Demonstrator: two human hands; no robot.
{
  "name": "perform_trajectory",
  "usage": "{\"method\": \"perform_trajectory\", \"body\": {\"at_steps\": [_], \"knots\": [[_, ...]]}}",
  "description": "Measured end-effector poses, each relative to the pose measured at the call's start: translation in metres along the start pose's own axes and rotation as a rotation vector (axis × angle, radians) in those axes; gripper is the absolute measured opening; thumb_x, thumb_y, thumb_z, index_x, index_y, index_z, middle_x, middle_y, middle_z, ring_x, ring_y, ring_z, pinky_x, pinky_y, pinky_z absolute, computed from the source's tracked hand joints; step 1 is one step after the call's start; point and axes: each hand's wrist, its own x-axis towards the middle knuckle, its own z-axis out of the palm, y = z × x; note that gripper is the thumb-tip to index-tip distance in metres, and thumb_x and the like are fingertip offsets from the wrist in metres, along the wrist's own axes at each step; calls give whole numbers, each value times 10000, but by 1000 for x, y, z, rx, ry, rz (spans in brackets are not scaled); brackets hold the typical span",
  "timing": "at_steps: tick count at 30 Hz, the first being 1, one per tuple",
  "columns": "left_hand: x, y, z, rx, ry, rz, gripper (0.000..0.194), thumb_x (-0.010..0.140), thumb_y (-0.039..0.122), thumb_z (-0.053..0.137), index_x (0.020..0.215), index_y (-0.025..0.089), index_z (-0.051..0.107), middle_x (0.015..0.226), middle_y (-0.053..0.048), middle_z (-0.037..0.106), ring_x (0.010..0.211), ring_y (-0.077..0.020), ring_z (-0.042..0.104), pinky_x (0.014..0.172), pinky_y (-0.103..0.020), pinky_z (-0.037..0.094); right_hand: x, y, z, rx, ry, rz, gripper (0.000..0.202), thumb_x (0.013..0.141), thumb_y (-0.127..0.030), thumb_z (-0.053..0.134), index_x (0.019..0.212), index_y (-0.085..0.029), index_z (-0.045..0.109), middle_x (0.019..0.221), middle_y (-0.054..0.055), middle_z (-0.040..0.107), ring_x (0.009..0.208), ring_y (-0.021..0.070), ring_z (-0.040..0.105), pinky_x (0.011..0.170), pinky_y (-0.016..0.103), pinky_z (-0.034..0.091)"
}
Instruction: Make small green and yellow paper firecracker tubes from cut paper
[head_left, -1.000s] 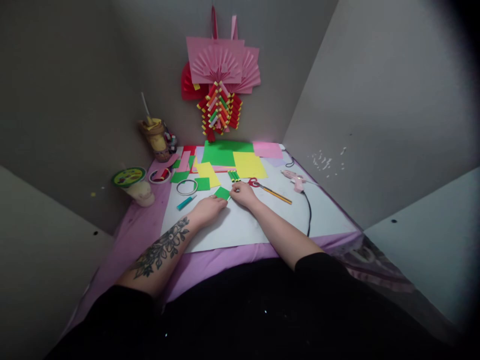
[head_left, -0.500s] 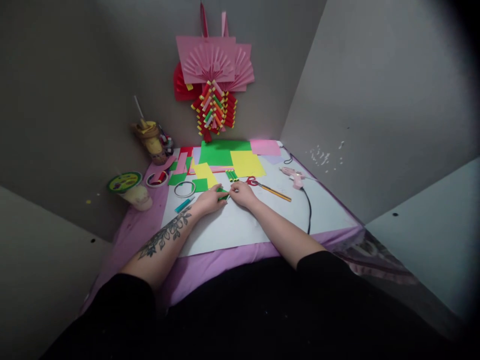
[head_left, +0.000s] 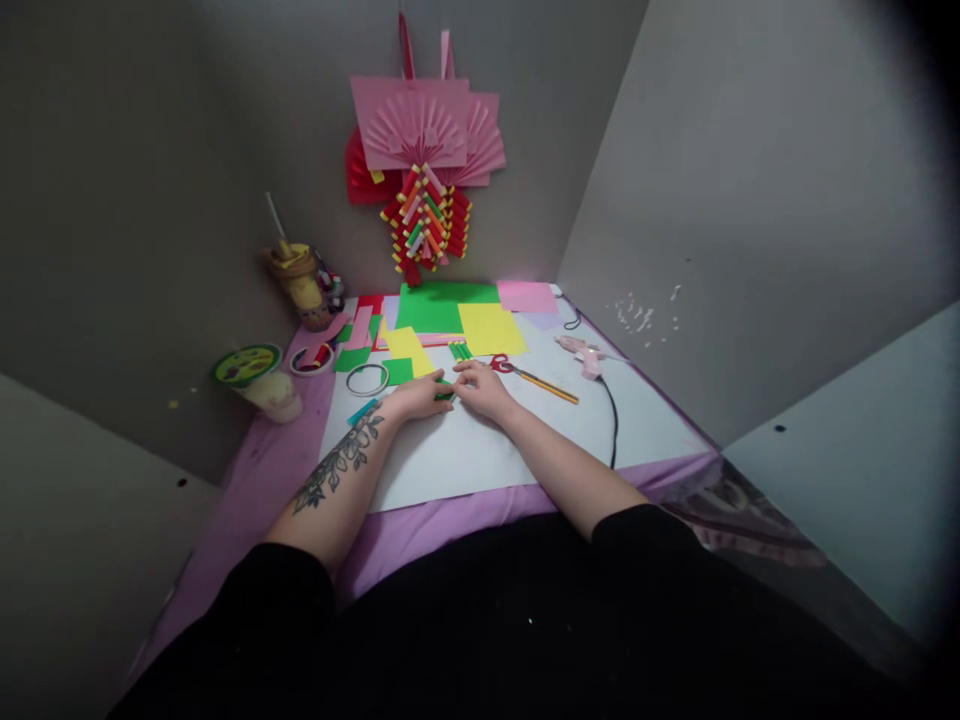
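Between my two hands is a small piece of green paper (head_left: 444, 390), mostly covered by the fingers. My left hand (head_left: 421, 396) is closed on its left side, thumb and fingers around it. From the right, my right hand (head_left: 481, 388) pinches the same paper with bent fingers. Just beyond them lie several green paper rolls with yellow ends (head_left: 460, 351). Red-handled scissors (head_left: 500, 364) rest right of the rolls, touching a yellow pencil-like stick (head_left: 551, 387). A teal cutter-like tool (head_left: 363, 412) is beside my left wrist, with a roll of tape (head_left: 367, 379) behind it.
A pink glue gun (head_left: 585, 352) with a black cord lies at right. Green (head_left: 431, 308), yellow (head_left: 491, 328) and pink sheets cover the back. Lidded cups (head_left: 259, 378) stand at left. A pink fan decoration (head_left: 412, 125) with paper firecrackers hangs on the wall.
The fingers of my right hand have shifted slightly over the green paper. My left forearm has turned and moved a little inward. The whole view has tilted slightly.
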Motion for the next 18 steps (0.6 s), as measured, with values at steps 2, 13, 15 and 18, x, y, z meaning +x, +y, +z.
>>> {"method": "perform_trajectory", "body": {"at_steps": [2, 13, 15, 18], "knots": [[0, -1, 1, -4, 7, 5, 480, 891, 473, 499, 1342, 311, 512, 1563, -69, 250, 1341, -274, 417, 1069, -354, 372, 1, 2, 0, -9, 7, 12, 118, 732, -164, 603, 641, -195, 672, 1107, 62, 660, 1078, 215, 575, 1002, 365, 388], [-1, -2, 9, -8, 73, -2, 597, 882, 486, 524, 1426, 285, 381, 1571, -78, 250, 1395, -243, 338, 1098, -333, 322, 7, 13, 9, -207, 32, 65, 102, 746, -202, 618, 680, -188, 694, 1072, 89, 674, 1051, 206, 592, 977, 333, 407], [-2, -1, 7, 0, 50, -2, 596, 887, 493, 511, 1427, 278, 382, 1577, -82, 230, 1391, -257, 344, 1092, -337, 331, 7, 13, 9, -248, 26, 74, 106, 750, -203, 613, 686, -181, 694, 1069, 98, 672, 1039, 208, 592, 967, 326, 408], [-1, -1, 5, 16, 32, 10, 603, 895, 491, 496, 1436, 257, 371, 1580, -100, 209, 1381, -279, 355, 1083, -351, 342, 7, 13, 10, -290, 12, 82, 105, 754, -205, 604, 713, -177, 696, 1068, 102, 668, 1032, 211, 580, 950, 324, 408]]}}
